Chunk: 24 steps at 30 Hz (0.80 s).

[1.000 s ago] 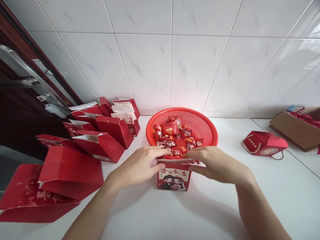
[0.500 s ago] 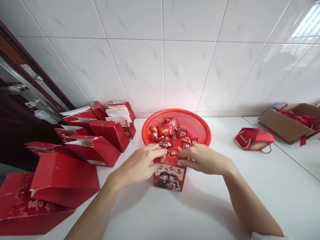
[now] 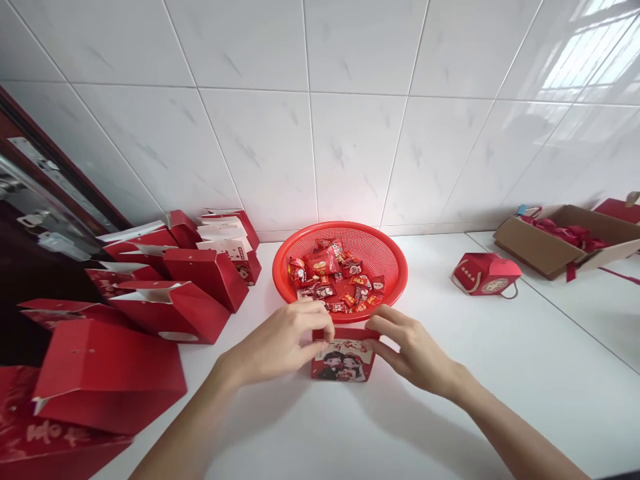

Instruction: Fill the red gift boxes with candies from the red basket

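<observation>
A small red box [image 3: 343, 365] with a cartoon couple printed on its front stands upright on the white counter. My left hand [image 3: 285, 339] pinches the top edge of this box at its left side. At the right side of the same edge, my right hand [image 3: 413, 347] has its thumb and fingers closed on the card. Just behind the box, a red mesh basket [image 3: 395, 260] holds many wrapped candies [image 3: 325, 262].
Several red paper boxes [image 3: 195, 307] stand along the left, near a dark door. To the right are a red box with a rope handle [image 3: 487, 275] and an open cardboard box [image 3: 530, 248] holding red ribbon. A tiled wall [image 3: 355, 153] rises behind.
The view has shifted slightly to the right. My right hand has moved outward to the box's right corner, and more of the basket's front rim shows.
</observation>
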Motion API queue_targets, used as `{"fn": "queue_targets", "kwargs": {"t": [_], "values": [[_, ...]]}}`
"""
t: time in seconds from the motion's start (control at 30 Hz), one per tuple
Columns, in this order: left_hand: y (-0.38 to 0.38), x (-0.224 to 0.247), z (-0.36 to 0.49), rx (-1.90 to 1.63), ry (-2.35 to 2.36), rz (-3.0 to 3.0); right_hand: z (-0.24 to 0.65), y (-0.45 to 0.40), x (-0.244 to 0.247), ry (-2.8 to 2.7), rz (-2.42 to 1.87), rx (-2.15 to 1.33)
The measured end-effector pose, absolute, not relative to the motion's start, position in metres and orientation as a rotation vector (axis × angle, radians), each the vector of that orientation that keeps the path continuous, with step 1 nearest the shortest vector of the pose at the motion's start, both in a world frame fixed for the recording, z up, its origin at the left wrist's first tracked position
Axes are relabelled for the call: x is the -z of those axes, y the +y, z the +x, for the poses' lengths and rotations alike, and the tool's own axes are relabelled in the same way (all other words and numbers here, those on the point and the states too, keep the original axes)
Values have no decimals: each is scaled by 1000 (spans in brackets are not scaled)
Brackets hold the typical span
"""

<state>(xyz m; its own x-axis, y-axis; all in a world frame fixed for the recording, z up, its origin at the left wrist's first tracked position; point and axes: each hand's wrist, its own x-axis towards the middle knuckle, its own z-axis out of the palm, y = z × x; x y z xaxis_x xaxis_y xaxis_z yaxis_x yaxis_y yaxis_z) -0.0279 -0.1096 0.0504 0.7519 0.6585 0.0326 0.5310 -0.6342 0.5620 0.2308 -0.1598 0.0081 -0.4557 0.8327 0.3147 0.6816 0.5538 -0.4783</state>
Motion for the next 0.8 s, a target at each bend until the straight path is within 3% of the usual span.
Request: {"fn": "queue_targets", "kwargs": {"t": [0.1,0.2,0.3,0.47,0.8], "values": [[-115,-49,-28,-409,799,2384,275,-168,-22,-2148,-1218,-743],[-119,-45,-25,-579,723,2355,333,-172,-34,-1846,-1362,-739],[-121,-35,-14,-596,607,2320,376,-163,-28,-1446,-1475,-536],[-126,-5,10,-305,467,2353,398,-116,3,-1027,-1676,-243],[-124,-3,9,-162,530,2401,440,-78,9,-947,-1964,102]]}}
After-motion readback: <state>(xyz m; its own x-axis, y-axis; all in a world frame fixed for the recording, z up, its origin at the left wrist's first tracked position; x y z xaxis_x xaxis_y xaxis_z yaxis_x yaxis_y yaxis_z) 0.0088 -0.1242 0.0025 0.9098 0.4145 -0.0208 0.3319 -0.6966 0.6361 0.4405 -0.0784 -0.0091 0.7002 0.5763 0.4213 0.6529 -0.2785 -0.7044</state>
